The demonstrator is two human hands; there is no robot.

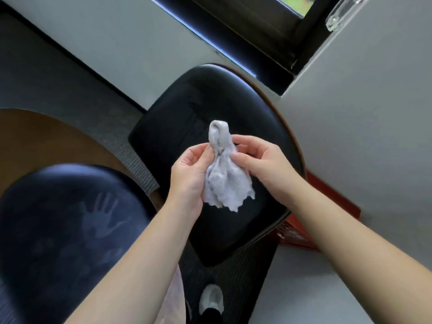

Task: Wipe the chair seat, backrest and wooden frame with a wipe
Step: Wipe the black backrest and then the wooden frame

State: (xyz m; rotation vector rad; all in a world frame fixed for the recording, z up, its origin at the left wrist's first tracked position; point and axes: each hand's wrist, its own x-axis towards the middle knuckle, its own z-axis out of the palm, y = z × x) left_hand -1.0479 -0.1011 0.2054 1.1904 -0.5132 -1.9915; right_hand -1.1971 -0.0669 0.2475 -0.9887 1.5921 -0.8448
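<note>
Grey carpet and white wall w/ a dark window frame up top make the corner. L hand and R hand are both raised in front of the person, a crumpled pale wipe btwn them. L hand grips its lower bunch in curled fingers. R hand pinches the side near the top w/ thumb & fingertips. Wipe's twisted end sticks up, frilly edge hangs down, all held in the air. Directly beneath: black chair cushion, glossy, w/ a thin wooden rim along its right edge. Lower left, a 2nd dark cushion w/ a pale handprint on it, brown wood panel curving behind. Orange-red box on the floor just past the rim, by the wall. One grey shoe at bottom.
</note>
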